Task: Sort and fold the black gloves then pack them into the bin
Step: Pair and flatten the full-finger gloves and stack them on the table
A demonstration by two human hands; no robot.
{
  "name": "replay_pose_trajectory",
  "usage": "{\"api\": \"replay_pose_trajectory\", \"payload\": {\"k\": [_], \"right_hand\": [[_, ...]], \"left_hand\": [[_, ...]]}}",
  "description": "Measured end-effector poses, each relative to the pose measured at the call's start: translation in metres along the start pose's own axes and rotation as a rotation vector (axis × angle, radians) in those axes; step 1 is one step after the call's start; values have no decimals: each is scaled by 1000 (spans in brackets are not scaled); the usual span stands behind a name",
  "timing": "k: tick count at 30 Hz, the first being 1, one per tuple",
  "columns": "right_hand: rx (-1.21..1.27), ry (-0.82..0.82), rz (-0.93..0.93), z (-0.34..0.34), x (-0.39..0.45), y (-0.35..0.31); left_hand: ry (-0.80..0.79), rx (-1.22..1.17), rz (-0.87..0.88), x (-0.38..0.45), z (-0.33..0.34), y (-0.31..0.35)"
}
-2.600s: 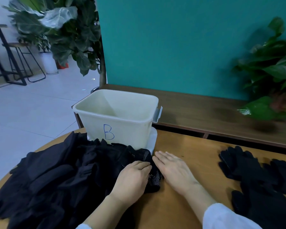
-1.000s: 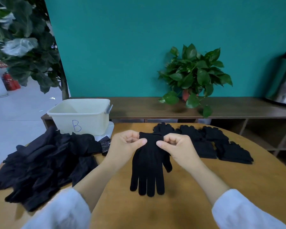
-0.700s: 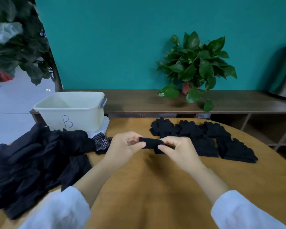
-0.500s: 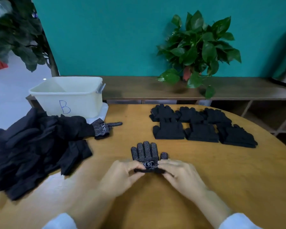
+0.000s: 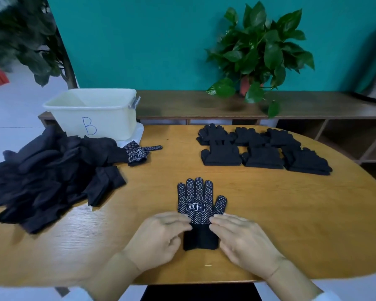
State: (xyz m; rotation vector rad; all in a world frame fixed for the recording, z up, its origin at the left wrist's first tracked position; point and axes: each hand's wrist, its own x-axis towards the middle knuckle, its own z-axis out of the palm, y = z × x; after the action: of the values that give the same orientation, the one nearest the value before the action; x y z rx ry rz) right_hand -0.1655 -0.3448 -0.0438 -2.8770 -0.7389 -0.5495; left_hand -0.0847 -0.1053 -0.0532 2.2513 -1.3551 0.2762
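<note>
Your two hands rest on the wooden surface (image 5: 291, 213) at its near edge, one on each side of a dotted black glove (image 5: 199, 205) that lies flat with its fingers pointing away from you. Your left hand (image 5: 159, 237) has its fingers loosely extended, the tips touching the glove's left edge where the dotted palm meets the plain cuff. Your right hand (image 5: 243, 237) mirrors it, fingers fairly straight, tips on the glove's right edge just below the thumb. Neither hand grips the glove; both press on it from the sides.

To your left a loose pile of black gloves (image 5: 48, 177) spreads over the surface, with another dotted glove (image 5: 139, 152) at its far edge. Just behind the pile stands the cream bin (image 5: 96, 114), marked B. Well to the right, folded gloves (image 5: 263, 149) lie in two rows.
</note>
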Motion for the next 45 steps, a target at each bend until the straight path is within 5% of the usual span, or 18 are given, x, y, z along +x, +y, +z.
{"api": "replay_pose_trajectory", "payload": {"k": [5, 9, 12, 23, 28, 45], "right_hand": [[-68, 33, 285, -1, 40, 2], [-15, -248, 419, 17, 64, 0], [14, -354, 421, 31, 59, 2], [70, -387, 449, 27, 61, 8], [20, -192, 405, -5, 79, 15], [-80, -158, 53, 17, 238, 6]], "left_hand": [[-35, 132, -302, 43, 1, 0], [-300, 304, -329, 53, 22, -1], [-339, 326, -353, 44, 32, -4], [-273, 176, -421, 44, 28, -8], [-129, 105, -404, 38, -2, -24], [94, 378, -458, 14, -90, -176]]}}
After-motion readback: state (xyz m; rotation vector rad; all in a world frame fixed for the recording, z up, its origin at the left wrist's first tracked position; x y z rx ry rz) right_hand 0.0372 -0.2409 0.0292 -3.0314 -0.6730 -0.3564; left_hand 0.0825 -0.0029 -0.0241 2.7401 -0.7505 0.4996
